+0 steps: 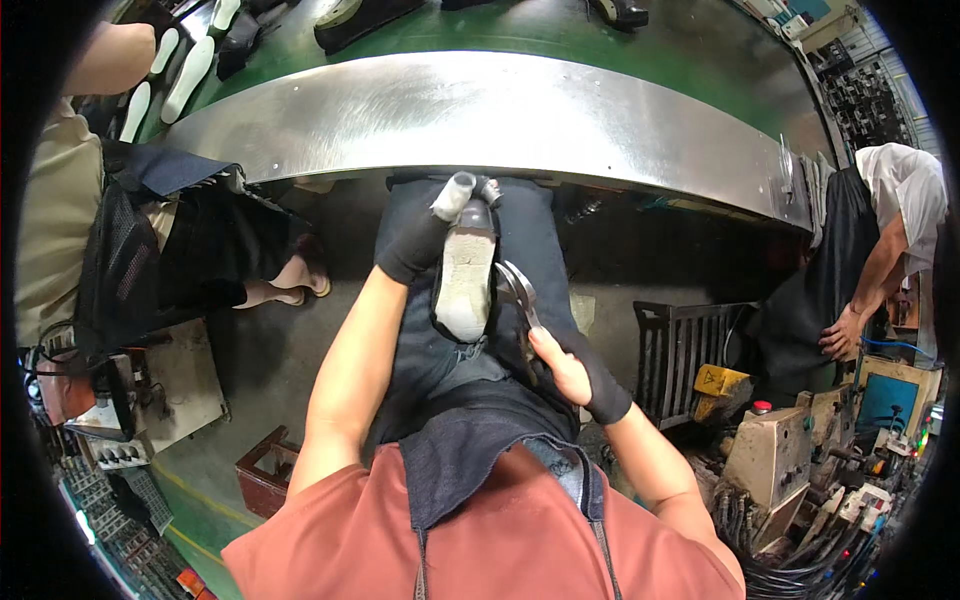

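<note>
A shoe (466, 275) lies bottom up across my lap, its pale whitish sole facing me and its dark toe pointing away. My left hand (440, 220), in a black fingerless glove with white wrapping on a finger, grips the shoe around the toe end. Some of its fingers are hidden behind the shoe. Just right of the shoe, my right hand (570, 372), also in a black fingerless glove, is closed around metal pincers (520, 292). Their curved jaws are beside the sole's edge, and I cannot tell whether they touch it.
Ahead runs a metal-edged bench (480, 110) with a green belt carrying dark shoes (365, 20) and pale insoles (190, 78). A person (70, 210) is at the left, another (890, 230) at the right. Machinery (775, 450) and cables (800, 575) stand right; a reddish crate (265, 470) sits left.
</note>
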`<state>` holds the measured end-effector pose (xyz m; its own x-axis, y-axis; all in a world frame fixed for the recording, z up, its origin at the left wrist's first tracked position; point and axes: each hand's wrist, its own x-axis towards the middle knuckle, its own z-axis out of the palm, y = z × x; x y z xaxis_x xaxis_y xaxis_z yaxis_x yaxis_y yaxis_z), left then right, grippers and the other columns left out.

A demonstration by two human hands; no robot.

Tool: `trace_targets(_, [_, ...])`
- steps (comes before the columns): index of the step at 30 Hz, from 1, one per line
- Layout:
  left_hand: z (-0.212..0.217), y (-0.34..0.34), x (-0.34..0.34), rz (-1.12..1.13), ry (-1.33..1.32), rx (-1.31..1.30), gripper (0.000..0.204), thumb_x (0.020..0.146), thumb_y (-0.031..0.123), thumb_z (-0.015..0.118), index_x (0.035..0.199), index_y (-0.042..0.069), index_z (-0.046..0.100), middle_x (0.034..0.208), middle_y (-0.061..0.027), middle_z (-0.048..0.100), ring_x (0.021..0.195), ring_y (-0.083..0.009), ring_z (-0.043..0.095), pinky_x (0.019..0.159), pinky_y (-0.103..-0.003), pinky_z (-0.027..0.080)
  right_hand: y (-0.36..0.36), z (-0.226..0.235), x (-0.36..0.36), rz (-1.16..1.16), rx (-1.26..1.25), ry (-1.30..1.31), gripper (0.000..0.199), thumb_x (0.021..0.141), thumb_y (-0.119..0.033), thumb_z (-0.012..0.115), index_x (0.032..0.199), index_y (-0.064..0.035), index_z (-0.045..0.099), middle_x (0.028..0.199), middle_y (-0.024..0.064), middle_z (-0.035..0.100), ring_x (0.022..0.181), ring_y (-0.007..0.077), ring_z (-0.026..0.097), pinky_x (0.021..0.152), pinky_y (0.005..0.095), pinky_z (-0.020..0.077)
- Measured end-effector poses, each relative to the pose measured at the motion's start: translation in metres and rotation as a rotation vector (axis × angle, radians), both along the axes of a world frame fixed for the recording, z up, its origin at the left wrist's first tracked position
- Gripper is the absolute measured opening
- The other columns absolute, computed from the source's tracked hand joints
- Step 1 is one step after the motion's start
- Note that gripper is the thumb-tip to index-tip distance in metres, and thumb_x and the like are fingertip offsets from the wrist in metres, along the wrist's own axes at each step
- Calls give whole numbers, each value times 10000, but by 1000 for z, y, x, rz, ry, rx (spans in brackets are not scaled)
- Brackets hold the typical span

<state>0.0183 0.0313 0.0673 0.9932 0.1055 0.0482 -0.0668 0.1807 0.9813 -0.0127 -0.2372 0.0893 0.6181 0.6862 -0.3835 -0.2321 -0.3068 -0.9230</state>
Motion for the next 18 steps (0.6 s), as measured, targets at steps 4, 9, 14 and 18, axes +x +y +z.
trace_targets(4, [14,-25,0,81,44,-125,519,1025,456,370,961,23,648,916,-58,642,867,-139,580,828,-273,475,32,-6,18,20,150,94,447,1040,-351,430,1150,34,628,1067,10,652,971,111,572,910,262,451])
trace_targets(9, [4,-29,-1,107,62,-211,596,1025,486,321,924,6,659,952,-83,664,941,-182,600,955,-318,424,51,5,19,17,72,536,513,1018,-441,442,989,25,655,848,20,679,766,156,612,766,276,488])
trace_targets(14, [3,-39,-7,145,4,-95,549,1027,449,345,942,0,650,968,-85,666,966,-193,604,961,-322,429,65,-59,-22,-157,-57,-349,420,1030,-323,427,786,-28,599,656,76,570,618,182,549,595,328,425])
trace_targets(18, [-13,-28,-21,137,-140,-103,439,1007,369,407,941,11,651,962,-80,657,987,-196,587,968,-348,424,64,-56,-34,-121,-26,-431,284,991,-234,501,889,12,599,787,201,595,730,348,572,659,408,440])
